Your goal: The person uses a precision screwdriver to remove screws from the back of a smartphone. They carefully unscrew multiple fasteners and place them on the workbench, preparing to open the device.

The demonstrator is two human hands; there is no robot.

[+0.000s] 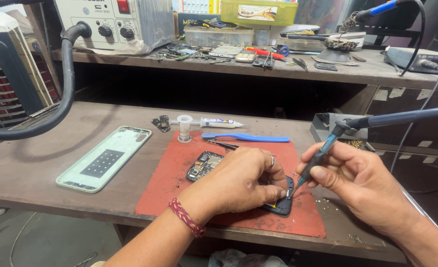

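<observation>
Workbench [41, 163]: running wide, bare room lying left toward the near edge.
Red mat [169, 178]: reaching almost to the near edge.
Phone back cover [104, 157]: lying left of the mat.
Circuit board [204, 164]: sitting mid-mat, mostly under the left hand.
Left hand [243, 180]: arching over, fingertips pressing the board down.
Right hand [357, 180]: pinching a soldering iron [323, 153], tip touching the board's right end.

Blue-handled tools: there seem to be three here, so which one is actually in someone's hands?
The soldering iron in the right hand, tip down at the circuit board. The flat blue pry tool lies loose on the red mat; another iron sits on the shelf.
</observation>
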